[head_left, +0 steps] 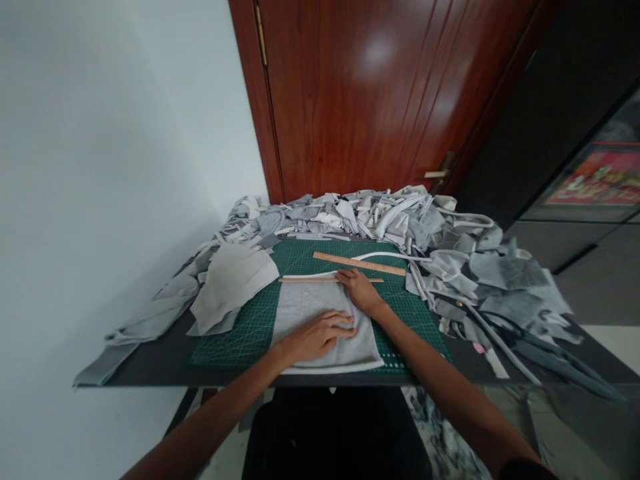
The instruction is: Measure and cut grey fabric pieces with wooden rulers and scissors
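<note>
A grey piece of knit fabric (305, 307) with a pale lower hem lies on the green cutting mat (240, 343). My left hand (320, 335) rests on this cloth, palm down and fingers spread. Across the top of the cloth runs a thin wooden ruler (300, 281), with a narrow white fabric strip (305, 276) along its far side. My right hand (359, 290) bends over the ruler, fingers closed together on it at the strip; its fingertips are partly hidden. Just beyond, a second wooden ruler (367, 264) lies at a slant.
Grey and white fabric scraps (350, 212) are heaped along the back and right of the dark table (150, 363). Large scissors (555, 357) lie at the right edge. A pale cloth piece (230, 283) overlaps the mat's left side. Behind stands a wooden door (350, 100).
</note>
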Demonstrator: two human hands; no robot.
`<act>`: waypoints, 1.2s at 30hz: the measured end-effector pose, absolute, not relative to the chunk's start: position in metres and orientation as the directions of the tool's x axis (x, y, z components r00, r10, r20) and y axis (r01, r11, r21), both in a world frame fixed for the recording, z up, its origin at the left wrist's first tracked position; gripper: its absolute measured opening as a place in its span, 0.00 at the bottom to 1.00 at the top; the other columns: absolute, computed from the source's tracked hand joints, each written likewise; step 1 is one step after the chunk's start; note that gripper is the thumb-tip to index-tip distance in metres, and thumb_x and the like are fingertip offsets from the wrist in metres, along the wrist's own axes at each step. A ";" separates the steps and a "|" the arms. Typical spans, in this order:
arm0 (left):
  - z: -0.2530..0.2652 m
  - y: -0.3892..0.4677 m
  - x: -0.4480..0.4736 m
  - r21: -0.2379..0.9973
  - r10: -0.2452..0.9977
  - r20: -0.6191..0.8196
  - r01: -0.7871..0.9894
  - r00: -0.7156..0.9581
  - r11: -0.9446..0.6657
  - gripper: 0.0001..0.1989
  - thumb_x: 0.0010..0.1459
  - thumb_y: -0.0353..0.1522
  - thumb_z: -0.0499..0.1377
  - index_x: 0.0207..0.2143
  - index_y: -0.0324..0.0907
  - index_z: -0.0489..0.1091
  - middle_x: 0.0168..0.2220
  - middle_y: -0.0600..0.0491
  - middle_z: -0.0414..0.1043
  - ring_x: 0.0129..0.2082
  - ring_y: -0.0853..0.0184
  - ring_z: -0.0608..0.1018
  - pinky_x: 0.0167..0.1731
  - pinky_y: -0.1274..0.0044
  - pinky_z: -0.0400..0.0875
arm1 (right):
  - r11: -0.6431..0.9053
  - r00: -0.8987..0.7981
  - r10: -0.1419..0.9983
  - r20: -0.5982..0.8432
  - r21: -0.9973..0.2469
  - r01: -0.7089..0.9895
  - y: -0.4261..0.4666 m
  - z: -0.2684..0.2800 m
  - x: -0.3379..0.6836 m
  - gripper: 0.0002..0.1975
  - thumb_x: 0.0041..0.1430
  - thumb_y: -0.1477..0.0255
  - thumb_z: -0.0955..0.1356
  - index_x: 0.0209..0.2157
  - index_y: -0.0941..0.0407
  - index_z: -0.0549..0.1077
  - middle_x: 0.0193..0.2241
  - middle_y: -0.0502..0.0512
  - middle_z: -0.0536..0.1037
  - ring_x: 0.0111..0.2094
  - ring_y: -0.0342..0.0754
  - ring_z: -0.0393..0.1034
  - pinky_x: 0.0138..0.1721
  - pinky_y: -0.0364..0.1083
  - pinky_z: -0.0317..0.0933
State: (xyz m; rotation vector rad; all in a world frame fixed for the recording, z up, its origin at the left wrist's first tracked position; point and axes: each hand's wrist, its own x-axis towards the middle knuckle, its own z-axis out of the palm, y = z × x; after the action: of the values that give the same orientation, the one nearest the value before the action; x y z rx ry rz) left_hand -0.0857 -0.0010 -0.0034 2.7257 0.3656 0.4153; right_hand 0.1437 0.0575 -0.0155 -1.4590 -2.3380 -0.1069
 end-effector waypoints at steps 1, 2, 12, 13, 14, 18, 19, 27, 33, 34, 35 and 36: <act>-0.002 -0.003 -0.086 0.380 0.304 0.232 0.201 0.924 -0.903 0.27 0.64 0.20 0.52 0.61 0.48 0.74 0.65 0.50 0.71 0.68 0.62 0.68 0.69 0.62 0.61 | 0.463 -0.397 0.845 0.359 -0.119 0.878 0.061 -0.015 0.144 0.22 0.69 0.82 0.62 0.60 0.58 0.75 0.59 0.66 0.75 0.55 0.57 0.69 0.57 0.58 0.65; -0.001 -0.005 -0.086 0.379 0.305 0.230 0.203 0.924 -0.903 0.27 0.64 0.20 0.52 0.61 0.47 0.73 0.65 0.49 0.71 0.69 0.62 0.68 0.69 0.62 0.61 | 0.474 -0.411 0.837 0.361 -0.105 0.874 0.065 -0.016 0.145 0.22 0.69 0.82 0.62 0.60 0.58 0.75 0.59 0.66 0.75 0.55 0.57 0.69 0.58 0.58 0.65; 0.017 0.026 -0.099 0.430 0.501 0.232 0.374 0.834 -0.822 0.21 0.65 0.24 0.53 0.55 0.46 0.75 0.52 0.51 0.78 0.54 0.63 0.78 0.59 0.70 0.72 | 0.639 -0.454 0.741 0.495 -0.312 0.703 0.076 -0.032 0.186 0.19 0.71 0.68 0.67 0.60 0.57 0.76 0.46 0.63 0.74 0.49 0.53 0.70 0.54 0.56 0.67; 0.015 0.036 -0.102 0.410 0.567 0.272 0.439 0.778 -0.799 0.20 0.65 0.24 0.52 0.55 0.44 0.75 0.53 0.49 0.77 0.55 0.62 0.78 0.60 0.69 0.72 | 0.627 -0.434 0.753 0.494 -0.338 0.702 0.075 -0.031 0.190 0.20 0.70 0.67 0.68 0.59 0.57 0.76 0.47 0.63 0.74 0.50 0.54 0.70 0.55 0.57 0.66; 0.012 0.047 -0.106 0.390 0.622 0.314 0.500 0.718 -0.774 0.20 0.65 0.24 0.51 0.54 0.43 0.74 0.53 0.48 0.76 0.55 0.62 0.77 0.60 0.68 0.71 | 0.610 -0.418 0.768 0.486 -0.355 0.709 0.074 -0.030 0.195 0.20 0.69 0.66 0.70 0.59 0.57 0.76 0.48 0.63 0.75 0.51 0.55 0.70 0.56 0.58 0.65; 0.001 0.081 -0.119 0.291 0.711 0.375 0.653 0.595 -0.700 0.17 0.67 0.25 0.52 0.52 0.43 0.75 0.52 0.47 0.76 0.54 0.59 0.75 0.58 0.63 0.71 | 0.551 -0.373 0.818 0.438 -0.410 0.727 0.073 -0.024 0.210 0.15 0.64 0.65 0.74 0.51 0.56 0.79 0.50 0.63 0.78 0.55 0.57 0.71 0.58 0.59 0.63; -0.001 0.088 -0.121 0.270 0.718 0.373 0.671 0.588 -0.690 0.16 0.67 0.27 0.52 0.52 0.44 0.76 0.50 0.48 0.76 0.53 0.58 0.75 0.57 0.63 0.72 | 0.542 -0.363 0.824 0.434 -0.421 0.727 0.074 -0.022 0.213 0.14 0.63 0.65 0.75 0.48 0.56 0.80 0.49 0.62 0.79 0.54 0.57 0.71 0.58 0.58 0.63; -0.007 0.113 -0.128 0.240 0.706 0.395 0.676 0.587 -0.696 0.16 0.71 0.31 0.51 0.51 0.45 0.77 0.49 0.49 0.77 0.50 0.58 0.75 0.56 0.63 0.70 | 0.551 -0.365 0.821 0.439 -0.444 0.707 0.078 -0.017 0.226 0.09 0.63 0.71 0.74 0.45 0.55 0.81 0.47 0.61 0.80 0.51 0.55 0.74 0.55 0.55 0.66; -0.010 0.102 -0.122 0.248 0.730 0.423 0.706 0.537 -0.663 0.17 0.69 0.28 0.50 0.49 0.45 0.78 0.48 0.48 0.76 0.50 0.57 0.75 0.56 0.62 0.71 | 0.562 -0.374 0.812 0.449 -0.426 0.709 0.076 -0.018 0.219 0.12 0.64 0.68 0.74 0.48 0.55 0.81 0.48 0.62 0.78 0.53 0.56 0.72 0.56 0.56 0.64; -0.010 0.098 -0.120 0.264 0.732 0.423 0.701 0.534 -0.663 0.17 0.69 0.27 0.50 0.49 0.45 0.78 0.48 0.48 0.76 0.51 0.57 0.75 0.57 0.61 0.71 | 0.573 -0.388 0.805 0.448 -0.416 0.706 0.076 -0.017 0.215 0.12 0.64 0.68 0.74 0.48 0.55 0.81 0.48 0.62 0.78 0.53 0.56 0.72 0.57 0.56 0.64; -0.010 0.094 -0.118 0.284 0.731 0.423 0.688 0.535 -0.668 0.17 0.69 0.26 0.50 0.49 0.44 0.78 0.48 0.48 0.76 0.51 0.57 0.75 0.57 0.61 0.71 | 0.579 -0.400 0.800 0.447 -0.403 0.708 0.077 -0.016 0.210 0.12 0.65 0.68 0.73 0.49 0.55 0.82 0.48 0.62 0.78 0.53 0.56 0.71 0.57 0.56 0.63; -0.010 0.090 -0.115 0.305 0.725 0.425 0.668 0.542 -0.678 0.18 0.68 0.25 0.50 0.50 0.44 0.77 0.48 0.48 0.76 0.52 0.58 0.75 0.58 0.61 0.71 | 0.579 -0.405 0.799 0.445 -0.385 0.718 0.077 -0.014 0.205 0.12 0.66 0.68 0.73 0.49 0.54 0.82 0.47 0.62 0.77 0.52 0.56 0.70 0.57 0.56 0.63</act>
State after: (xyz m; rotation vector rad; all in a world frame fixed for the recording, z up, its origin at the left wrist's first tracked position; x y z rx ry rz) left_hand -0.1155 0.0899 -0.0101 2.6642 1.2082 0.8109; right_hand 0.2045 0.0766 -0.0143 -1.2032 -2.2157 0.1763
